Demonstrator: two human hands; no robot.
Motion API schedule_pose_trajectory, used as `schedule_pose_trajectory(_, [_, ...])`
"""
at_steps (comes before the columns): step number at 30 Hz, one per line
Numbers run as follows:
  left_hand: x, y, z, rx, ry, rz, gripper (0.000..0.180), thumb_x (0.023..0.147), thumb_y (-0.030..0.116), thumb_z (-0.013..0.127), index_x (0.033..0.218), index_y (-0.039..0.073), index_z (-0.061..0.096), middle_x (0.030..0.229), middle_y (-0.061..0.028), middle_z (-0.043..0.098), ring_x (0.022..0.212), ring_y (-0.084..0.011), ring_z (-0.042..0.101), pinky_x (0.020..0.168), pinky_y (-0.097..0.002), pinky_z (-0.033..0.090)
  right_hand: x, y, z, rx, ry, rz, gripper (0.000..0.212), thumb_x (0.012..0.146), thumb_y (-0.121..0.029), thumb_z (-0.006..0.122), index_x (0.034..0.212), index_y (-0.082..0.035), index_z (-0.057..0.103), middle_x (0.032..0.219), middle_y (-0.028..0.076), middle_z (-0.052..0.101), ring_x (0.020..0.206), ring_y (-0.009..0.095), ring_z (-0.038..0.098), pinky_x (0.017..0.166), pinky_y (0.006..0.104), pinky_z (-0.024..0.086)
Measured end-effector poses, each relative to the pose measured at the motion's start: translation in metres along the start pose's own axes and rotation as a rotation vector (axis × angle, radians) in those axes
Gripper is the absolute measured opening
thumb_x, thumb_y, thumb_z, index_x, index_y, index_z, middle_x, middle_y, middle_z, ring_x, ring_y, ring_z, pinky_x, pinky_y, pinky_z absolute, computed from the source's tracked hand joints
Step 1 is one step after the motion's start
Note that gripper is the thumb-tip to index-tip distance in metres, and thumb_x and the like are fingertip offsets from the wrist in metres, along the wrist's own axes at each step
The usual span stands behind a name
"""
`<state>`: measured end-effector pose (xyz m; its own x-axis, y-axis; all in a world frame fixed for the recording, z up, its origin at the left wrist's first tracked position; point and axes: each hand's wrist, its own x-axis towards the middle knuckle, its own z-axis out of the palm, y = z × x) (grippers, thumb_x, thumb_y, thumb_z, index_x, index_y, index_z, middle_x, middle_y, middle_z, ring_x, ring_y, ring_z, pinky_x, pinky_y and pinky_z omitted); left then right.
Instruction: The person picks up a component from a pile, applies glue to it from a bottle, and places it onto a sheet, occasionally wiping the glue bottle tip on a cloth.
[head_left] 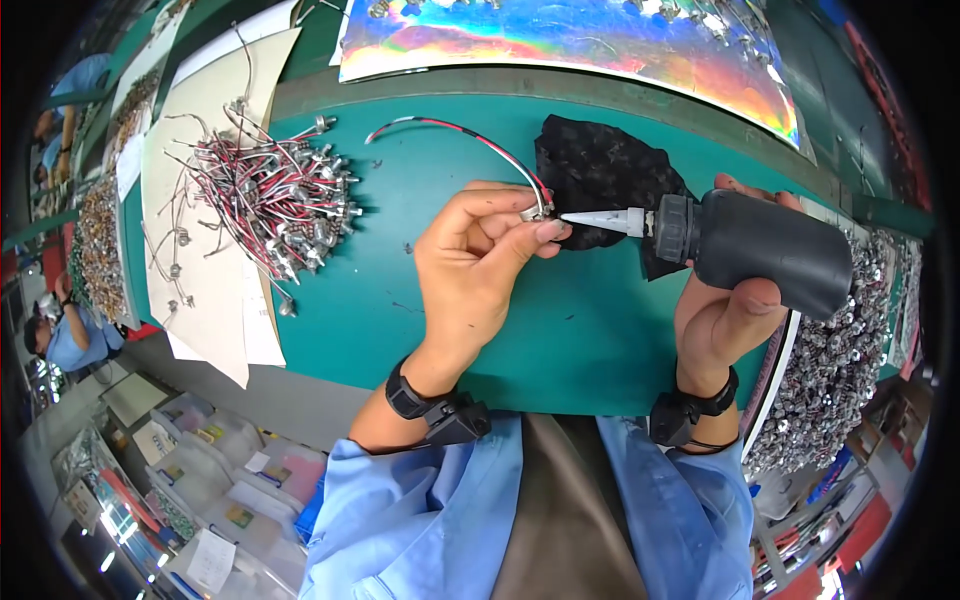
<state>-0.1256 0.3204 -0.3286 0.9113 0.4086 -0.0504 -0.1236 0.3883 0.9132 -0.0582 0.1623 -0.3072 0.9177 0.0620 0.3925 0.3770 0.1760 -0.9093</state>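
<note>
The left hand (468,255) pinches a metal part (536,212) with wires (460,127) curling away; the right hand (712,324) grips a black bottle (775,245), its nozzle (600,219) just beside the part, above the green mat (565,340). Dispensing seems in hand; the next move likely calls for a light, steady squeeze.

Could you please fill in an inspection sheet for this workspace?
Surface: green mat with small dark specks.
Job's things: small metal part with a red, white and black wire lead; black bottle, its pale nozzle pointing at the part.
Clutter: wired-part pile at left; crumpled black cloth.
Hands: left hand pinches the part; right hand grips the bottle sideways.
Cables: nothing seen beyond part wires.
Surroundings: iridescent sheet beyond; heaped parts at right; co-worker at far left.
</note>
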Motion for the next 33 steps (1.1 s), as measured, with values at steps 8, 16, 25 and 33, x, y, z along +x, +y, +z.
schedule_pose_trajectory(8, [-0.0017, -0.0002, -0.0014, 0.060, 0.019, 0.016, 0.016, 0.074, -0.011, 0.056, 0.089, -0.005, 0.053, 0.088, -0.0100, 0.055, 0.074, -0.0158, 0.061, 0.062, -0.0235, 0.053, -0.0009, 0.0016, 0.0028, -0.010, -0.023, 0.018, 0.078, 0.074, -0.051, 0.056, 0.122, 0.004, 0.030, 0.107, 0.017, 0.050, 0.103, 0.029, 0.049, 0.094, 0.0422, 0.035])
schedule_pose_trajectory(16, [-0.0005, 0.0002, -0.0004, 0.086, 0.011, 0.031, 0.017, 0.073, -0.012, 0.057, 0.088, -0.005, 0.054, 0.089, -0.0094, 0.053, 0.073, -0.0153, 0.061, 0.062, -0.0220, 0.052, -0.0017, 0.0031, 0.0044, -0.086, -0.031, -0.019, 0.077, 0.075, -0.051, 0.056, 0.122, 0.004, 0.030, 0.107, 0.018, 0.050, 0.102, 0.029, 0.050, 0.092, 0.0411, 0.035])
schedule_pose_trajectory(25, [-0.0002, -0.0003, -0.0027, 0.096, 0.004, 0.050, 0.018, 0.072, -0.012, 0.057, 0.088, -0.005, 0.055, 0.090, -0.0093, 0.053, 0.073, -0.0148, 0.061, 0.061, -0.0209, 0.052, -0.0022, 0.0041, 0.0050, -0.089, -0.040, -0.027, 0.078, 0.075, -0.051, 0.054, 0.123, 0.004, 0.029, 0.107, 0.019, 0.050, 0.101, 0.030, 0.050, 0.092, 0.0407, 0.036])
schedule_pose_trajectory(33, [-0.0003, -0.0007, -0.0028, 0.113, -0.002, 0.048, 0.018, 0.072, -0.012, 0.058, 0.088, -0.004, 0.055, 0.090, -0.0092, 0.053, 0.072, -0.0141, 0.061, 0.060, -0.0199, 0.051, -0.0043, 0.0028, 0.0055, -0.121, -0.050, -0.055, 0.078, 0.075, -0.052, 0.053, 0.123, 0.005, 0.028, 0.107, 0.020, 0.051, 0.102, 0.030, 0.050, 0.091, 0.0398, 0.036])
